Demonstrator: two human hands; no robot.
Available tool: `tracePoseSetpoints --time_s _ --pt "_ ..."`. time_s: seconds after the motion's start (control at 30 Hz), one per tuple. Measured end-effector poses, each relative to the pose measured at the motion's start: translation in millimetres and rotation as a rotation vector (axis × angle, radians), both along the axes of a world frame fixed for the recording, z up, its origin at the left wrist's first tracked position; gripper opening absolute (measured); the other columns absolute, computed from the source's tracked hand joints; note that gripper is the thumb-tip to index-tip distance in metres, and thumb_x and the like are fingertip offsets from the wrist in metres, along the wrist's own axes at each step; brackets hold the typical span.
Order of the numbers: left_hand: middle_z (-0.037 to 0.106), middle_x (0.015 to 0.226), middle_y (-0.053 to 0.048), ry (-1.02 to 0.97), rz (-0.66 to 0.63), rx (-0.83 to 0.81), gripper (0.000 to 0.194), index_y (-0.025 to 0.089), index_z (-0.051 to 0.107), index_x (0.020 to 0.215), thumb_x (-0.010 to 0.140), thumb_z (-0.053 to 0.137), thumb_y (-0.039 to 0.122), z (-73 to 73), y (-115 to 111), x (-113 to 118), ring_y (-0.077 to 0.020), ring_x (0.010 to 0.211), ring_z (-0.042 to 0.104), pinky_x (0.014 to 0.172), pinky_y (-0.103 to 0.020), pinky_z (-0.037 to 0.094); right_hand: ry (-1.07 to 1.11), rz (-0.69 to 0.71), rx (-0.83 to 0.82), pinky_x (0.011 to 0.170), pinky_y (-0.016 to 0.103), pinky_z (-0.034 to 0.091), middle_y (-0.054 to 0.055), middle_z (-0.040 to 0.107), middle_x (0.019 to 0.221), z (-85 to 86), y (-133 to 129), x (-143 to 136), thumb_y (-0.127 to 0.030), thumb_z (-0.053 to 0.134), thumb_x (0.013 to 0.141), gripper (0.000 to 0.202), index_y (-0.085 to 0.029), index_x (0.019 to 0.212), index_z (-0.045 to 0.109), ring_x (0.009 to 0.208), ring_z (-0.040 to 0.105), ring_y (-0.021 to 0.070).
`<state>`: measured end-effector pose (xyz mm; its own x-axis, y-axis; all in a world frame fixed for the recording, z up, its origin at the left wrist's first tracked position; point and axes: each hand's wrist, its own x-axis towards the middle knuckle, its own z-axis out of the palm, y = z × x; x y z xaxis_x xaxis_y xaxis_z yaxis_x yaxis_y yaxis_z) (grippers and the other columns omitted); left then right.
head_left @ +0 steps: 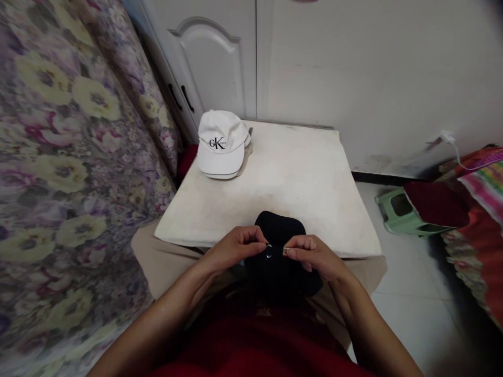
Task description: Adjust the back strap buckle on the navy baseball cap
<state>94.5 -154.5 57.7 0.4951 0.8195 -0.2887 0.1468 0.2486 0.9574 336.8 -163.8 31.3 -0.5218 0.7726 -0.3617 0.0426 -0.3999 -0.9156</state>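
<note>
A black cap [280, 226] lies over the near edge of the table and my lap, its lower part dark against my clothes. At its back, a strap with small shiny metal parts spans the gap between my hands. My left hand [245, 246] is closed in a pinch on the strap beside a round metal piece. In my right hand [310, 252], thumb and forefinger pinch the strap's other side at a small light metal piece. Farther back on the table sits a stack of caps, a white cap [220, 128] with black letters on top.
The white table [298, 173] stands before me against a wall and a white cabinet [212, 63] with black handles. A flowered curtain [78, 173] hangs at the left. On the floor to the right is a green stool [393, 209] with a dark red top, near a cloth-covered edge.
</note>
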Motion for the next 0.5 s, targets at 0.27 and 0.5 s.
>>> tracePoseSetpoints --time_s 0.27,0.5 --pt "0.055 0.072 0.003 0.002 0.013 0.009 0.019 0.017 0.057 0.078 0.081 0.067 0.033 -0.9 -0.3 1.5 -0.0101 0.063 0.045 0.058 -0.024 0.031 -0.064 -0.014 0.087 0.042 0.021 0.025 -0.005 0.049 0.061 4.0 -1.2 -5.5 -0.045 0.068 0.084 0.027 -0.018 0.081 0.068 0.046 0.036 0.0062" --pt "0.065 0.088 -0.001 0.168 -0.095 0.161 0.025 0.021 0.067 0.099 0.087 0.063 0.042 5.8 -2.4 5.9 -0.0183 0.082 0.056 0.073 -0.029 0.04 -0.06 -0.003 0.123 0.043 0.022 0.025 -0.006 0.048 0.055 13.5 -2.8 -9.7 -0.044 0.064 0.088 0.027 -0.018 0.088 0.07 0.045 0.037 0.0068"
